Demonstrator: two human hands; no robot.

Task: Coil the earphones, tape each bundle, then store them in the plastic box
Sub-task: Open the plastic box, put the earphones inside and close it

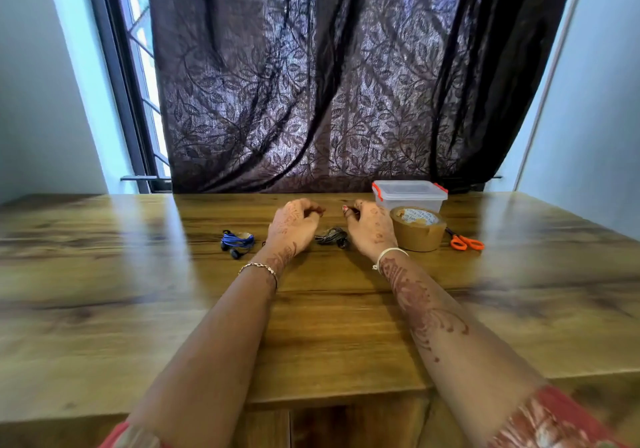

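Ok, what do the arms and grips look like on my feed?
Reddish-brown henna patterns cover the backs of the left grip and right grip, running far up the right forearm. A thin gold chain bracelet circles the left wrist, a white bangle the right. Red patterned sleeves show near both elbows.

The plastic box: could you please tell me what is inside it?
Nothing shows through the clear walls of the plastic box; its lid is on. The tape roll covers its lower front, hiding the bottom.
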